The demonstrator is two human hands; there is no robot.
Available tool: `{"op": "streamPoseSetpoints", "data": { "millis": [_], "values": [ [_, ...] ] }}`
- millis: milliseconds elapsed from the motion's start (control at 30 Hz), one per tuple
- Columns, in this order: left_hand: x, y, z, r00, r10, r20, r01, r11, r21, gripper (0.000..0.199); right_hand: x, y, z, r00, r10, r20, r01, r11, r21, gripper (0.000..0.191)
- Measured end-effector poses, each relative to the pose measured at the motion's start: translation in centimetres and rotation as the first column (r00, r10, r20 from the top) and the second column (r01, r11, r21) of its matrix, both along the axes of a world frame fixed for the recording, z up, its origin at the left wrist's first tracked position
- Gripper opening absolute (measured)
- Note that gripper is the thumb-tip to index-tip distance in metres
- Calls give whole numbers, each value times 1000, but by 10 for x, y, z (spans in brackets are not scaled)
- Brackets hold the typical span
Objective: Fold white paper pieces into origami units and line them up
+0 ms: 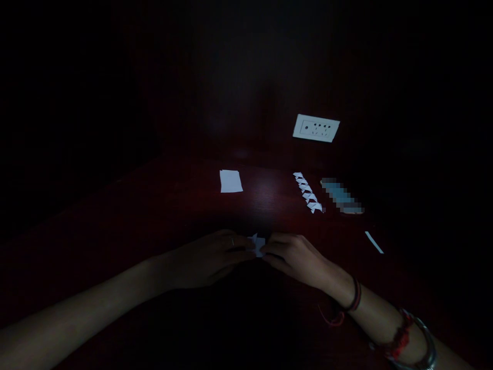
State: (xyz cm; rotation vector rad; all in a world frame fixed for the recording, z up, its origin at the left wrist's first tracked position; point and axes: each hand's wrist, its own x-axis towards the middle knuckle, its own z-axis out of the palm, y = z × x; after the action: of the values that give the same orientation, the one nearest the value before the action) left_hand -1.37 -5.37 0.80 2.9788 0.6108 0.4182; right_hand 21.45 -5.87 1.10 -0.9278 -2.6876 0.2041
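A small white piece of paper [259, 245], partly folded with one flap standing up, lies on the dark red table between my hands. My left hand [215, 257], a ring on one finger, has its fingertips on the paper's left side. From the right, my right hand [296, 257] pinches the paper's right edge with its fingers close together. The fingertips cover parts of both sides of the paper. Farther back on the right lies a row of folded white paper pieces [307, 191]. Beyond my left hand sits a stack of white paper sheets [231, 181].
A phone [342, 196] with a blurred screen lies right of the folded row. Nearer on the right is a narrow white strip [374, 242]. A white power socket [316, 128] is set in the upright panel behind the table [185, 200]. The surroundings are very dark.
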Motion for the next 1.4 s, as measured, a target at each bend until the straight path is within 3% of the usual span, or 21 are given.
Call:
{"op": "streamPoseSetpoints", "data": {
  "millis": [267, 667, 1133, 1400],
  "values": [
    [-2, -3, 0, 1000, -9, -11, 8, 998, -58, 54, 1, 0, 2, 1000, 18, -6, -18, 998, -53, 24],
    [4, -5, 5, 999, 10, -42, -12, 999, -47, 41, -5, 0, -2, 986, -132, -101, 119, 984, -132, 19],
    [4, -5, 2, 999, 28, -38, -31, 996, -82, 40, -10, 3, -9, 951, -162, -262, 102, 968, -231, 12],
    [4, -6, 1, 999, 31, 10, -30, 991, -130, 46, -12, -3, -15, 949, -192, -251, 142, 969, -204, 8]
  ]
}}
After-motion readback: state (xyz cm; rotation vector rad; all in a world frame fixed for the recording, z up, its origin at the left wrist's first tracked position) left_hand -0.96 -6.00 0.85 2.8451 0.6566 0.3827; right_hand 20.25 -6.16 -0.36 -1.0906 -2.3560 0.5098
